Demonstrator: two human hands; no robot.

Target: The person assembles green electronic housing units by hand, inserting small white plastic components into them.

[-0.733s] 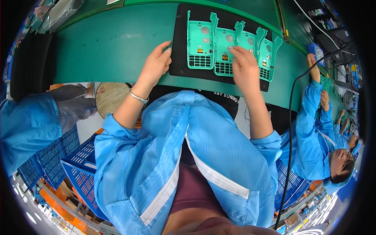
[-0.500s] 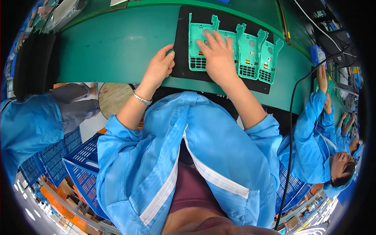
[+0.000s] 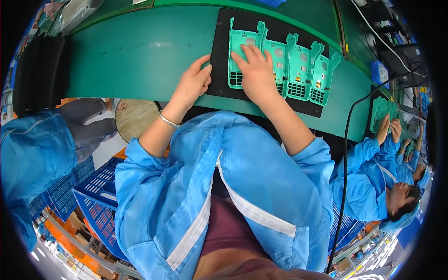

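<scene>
On a black mat (image 3: 219,60) lies a row of several mint-green plastic housings (image 3: 298,70) side by side, each with a round mark, small labels and a dark grille at its near end. My right hand (image 3: 258,77) lies over the leftmost housings (image 3: 236,56), fingers spread across their faces and hiding part of them. Beside the mat's left edge is my left hand (image 3: 192,84), its index finger and thumb apart, the other fingers curled, and nothing visible in it. Whether its fingertips touch the mat edge, I cannot tell.
The green worktable (image 3: 135,60) has a raised rim along its far side. A black cable (image 3: 346,177) hangs down at the right. Black stacked pieces (image 3: 39,74) stand at the left end. A co-worker (image 3: 396,196) sits at the right, near another green part (image 3: 380,114). A round stool (image 3: 136,120) stands left.
My right hand has slid slightly left over the housings. The mat and housings appear a little further right in view. The co-worker's hands have come down near their green part.
</scene>
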